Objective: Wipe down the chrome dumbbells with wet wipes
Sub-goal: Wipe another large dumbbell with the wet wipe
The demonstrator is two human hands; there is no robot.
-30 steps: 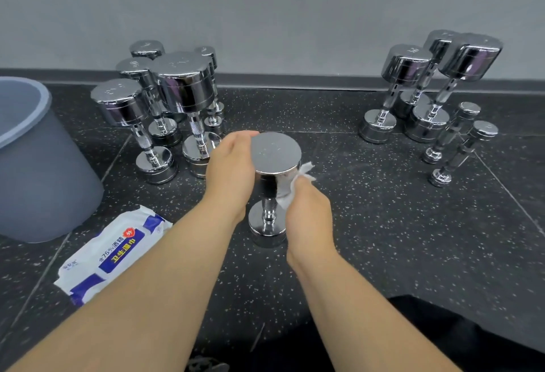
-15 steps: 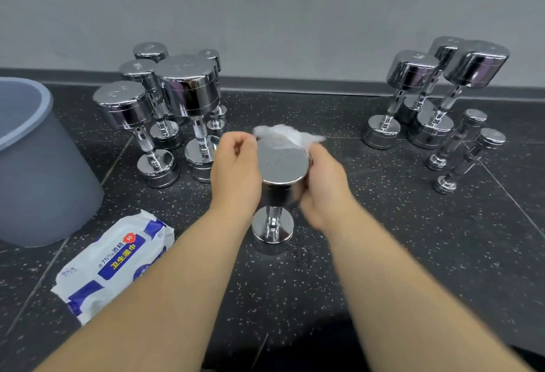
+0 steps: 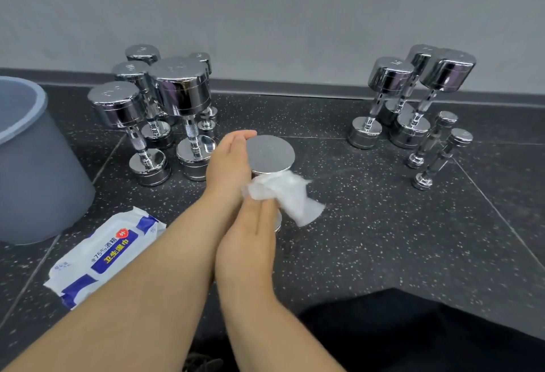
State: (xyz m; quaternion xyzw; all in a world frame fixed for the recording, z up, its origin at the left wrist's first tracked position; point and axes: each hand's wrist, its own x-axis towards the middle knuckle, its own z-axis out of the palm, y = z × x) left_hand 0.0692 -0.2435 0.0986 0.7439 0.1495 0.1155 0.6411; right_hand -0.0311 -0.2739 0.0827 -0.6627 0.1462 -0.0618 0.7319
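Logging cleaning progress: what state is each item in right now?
Centre dumbbell, upright, left hand against its head.
Wet wipe, crumpled, pinched by right hand.
Wipes pack, lying flat.
Bin, upright, open-topped.
Left-group dumbbells, standing on end.

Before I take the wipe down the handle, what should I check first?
1. Dumbbell upright on the floor: ok.
2. Left hand bracing its top end: ok.
3. Right hand pinching the wipe: ok.
4. Wipe touching the handle: cannot tell, hidden behind wipe and hand.
5. Bottom end clean: cannot tell, mostly covered.
6. Pack of wipes and bin close on the left: ok.
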